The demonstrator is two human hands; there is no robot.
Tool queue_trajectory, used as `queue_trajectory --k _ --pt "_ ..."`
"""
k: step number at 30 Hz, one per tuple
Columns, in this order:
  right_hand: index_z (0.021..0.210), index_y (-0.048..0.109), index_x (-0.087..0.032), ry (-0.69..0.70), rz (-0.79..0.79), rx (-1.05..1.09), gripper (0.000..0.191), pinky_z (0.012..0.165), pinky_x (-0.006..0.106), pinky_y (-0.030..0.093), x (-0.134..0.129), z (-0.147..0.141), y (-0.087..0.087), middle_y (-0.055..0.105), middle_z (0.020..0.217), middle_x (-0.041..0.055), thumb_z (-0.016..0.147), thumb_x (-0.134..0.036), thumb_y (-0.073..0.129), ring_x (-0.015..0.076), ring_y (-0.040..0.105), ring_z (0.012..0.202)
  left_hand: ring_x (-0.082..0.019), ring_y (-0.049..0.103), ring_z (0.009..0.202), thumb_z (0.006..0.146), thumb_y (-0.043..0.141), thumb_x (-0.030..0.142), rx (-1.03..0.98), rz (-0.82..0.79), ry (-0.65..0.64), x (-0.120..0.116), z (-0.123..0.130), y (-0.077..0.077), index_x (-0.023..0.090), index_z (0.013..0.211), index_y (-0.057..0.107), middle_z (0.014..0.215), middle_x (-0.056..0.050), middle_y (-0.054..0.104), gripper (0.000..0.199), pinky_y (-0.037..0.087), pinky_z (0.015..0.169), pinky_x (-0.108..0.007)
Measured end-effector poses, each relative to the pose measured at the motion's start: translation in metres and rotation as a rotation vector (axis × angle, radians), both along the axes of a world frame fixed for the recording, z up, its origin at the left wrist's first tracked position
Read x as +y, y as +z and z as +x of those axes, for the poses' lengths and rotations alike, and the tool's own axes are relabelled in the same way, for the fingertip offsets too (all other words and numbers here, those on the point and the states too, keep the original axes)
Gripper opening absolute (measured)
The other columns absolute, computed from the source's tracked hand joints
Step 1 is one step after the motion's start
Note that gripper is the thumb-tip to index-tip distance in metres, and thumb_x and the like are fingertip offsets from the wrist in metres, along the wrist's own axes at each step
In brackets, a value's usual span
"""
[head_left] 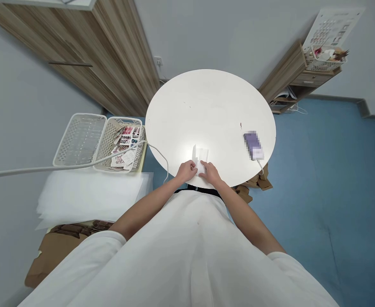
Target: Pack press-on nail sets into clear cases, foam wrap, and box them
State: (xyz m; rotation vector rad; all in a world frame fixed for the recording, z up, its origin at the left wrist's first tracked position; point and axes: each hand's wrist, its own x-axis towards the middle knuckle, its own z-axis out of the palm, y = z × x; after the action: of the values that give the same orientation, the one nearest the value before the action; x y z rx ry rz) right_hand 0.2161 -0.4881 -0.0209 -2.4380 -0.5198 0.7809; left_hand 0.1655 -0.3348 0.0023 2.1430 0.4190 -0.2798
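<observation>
A small white folded piece (202, 154), thin like paper or foam sheet, lies at the near edge of the round white table (213, 111). Its left flap stands up from the tabletop. My left hand (187, 171) has its fingers curled at the lower left side of the piece, pinching it there. On the right side, my right hand (210, 172) grips the same piece, thumb and fingers at its edge and on its face. Glare on the tabletop blurs the outline of the white piece, and I cannot tell its exact kind.
A phone-like purple item (253, 145), pixelated, lies at the table's right with a cable. Left of the table stand a basket (136, 123) of printed cards and a basket (74, 128) of clear packs. White sheets (91, 192) are stacked nearer me. A white cable (111, 158) crosses at left.
</observation>
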Motion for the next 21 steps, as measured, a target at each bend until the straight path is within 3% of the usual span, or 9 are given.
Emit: queue_trajectory --k 7,11,14,17,21 --pt "0.111 0.054 -0.019 -0.038 0.046 -0.026 0.042 0.071 0.03 0.043 0.005 0.0 -0.003 0.051 0.086 0.0039 0.07 -0.022 0.061 0.0177 0.05 0.08 -0.017 0.056 0.064 0.07 0.049 0.012 0.033 0.165 -0.151 -0.026 0.011 -0.006 0.02 0.072 0.055 0.065 -0.001 0.06 0.01 0.041 0.059 -0.029" --pt "0.114 0.053 -0.016 -0.063 0.107 -0.028 0.05 0.073 0.031 0.044 0.0 0.001 -0.004 0.051 0.084 0.0034 0.066 -0.018 0.062 0.0168 0.049 0.077 -0.021 0.058 0.07 0.074 0.046 0.013 0.053 0.243 -0.226 -0.031 0.012 -0.01 0.018 0.078 0.059 0.071 -0.005 0.062 0.015 0.042 0.062 -0.031" --pt "0.122 0.05 -0.016 -0.082 0.213 0.088 0.058 0.072 0.029 0.044 -0.007 0.004 -0.003 0.05 0.08 0.0003 0.065 -0.019 0.061 0.0134 0.047 0.07 -0.021 0.058 0.075 0.079 0.041 0.016 0.027 0.254 -0.282 -0.03 0.006 -0.011 0.017 0.083 0.06 0.078 -0.007 0.061 0.02 0.044 0.067 -0.033" --pt "0.124 0.049 -0.021 -0.163 0.351 0.25 0.053 0.067 0.026 0.044 -0.01 0.008 -0.002 0.048 0.073 -0.0038 0.072 -0.023 0.053 0.0101 0.046 0.063 -0.02 0.056 0.083 0.081 0.039 0.018 -0.05 0.245 -0.355 -0.029 -0.007 -0.013 0.016 0.094 0.059 0.088 -0.008 0.057 0.023 0.046 0.072 -0.033" --pt "0.116 0.054 -0.02 -0.302 0.281 0.196 0.045 0.061 0.026 0.042 0.001 0.008 -0.005 0.044 0.063 -0.0061 0.073 -0.034 0.054 0.011 0.045 0.059 -0.023 0.051 0.094 0.079 0.045 0.018 -0.112 0.329 -0.496 -0.031 -0.025 -0.014 0.015 0.11 0.053 0.103 -0.012 0.052 0.032 0.045 0.08 -0.038"
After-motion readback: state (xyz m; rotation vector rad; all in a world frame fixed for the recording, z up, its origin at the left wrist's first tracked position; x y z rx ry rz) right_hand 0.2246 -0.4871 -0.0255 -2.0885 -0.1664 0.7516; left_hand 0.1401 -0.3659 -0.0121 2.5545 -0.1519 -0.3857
